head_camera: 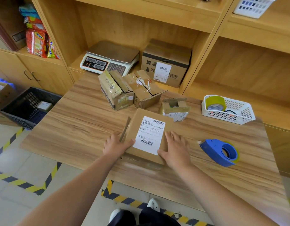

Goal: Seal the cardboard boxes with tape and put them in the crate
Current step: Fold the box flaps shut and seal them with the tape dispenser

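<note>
A flat cardboard box (167, 126) with a white shipping label lies near the front middle of the wooden table (75, 128). Its left flap stands up. My left hand (115, 145) holds the box's left side by that flap, thumb lying on the top. My right hand (175, 146) presses flat on the box's right top with straight fingers. A blue tape dispenser (220, 152) lies on the table to the right of my right hand. Three more boxes (115, 91) (145, 90) (174, 106) with open flaps sit behind. A dark crate (29, 105) stands on the floor at left, with one box inside.
A white basket (229, 110) with a yellow tape roll sits at the table's right back. A scale (108, 59) and a larger labelled box (167, 62) stand in the shelf behind. Yellow-black hazard tape marks the floor.
</note>
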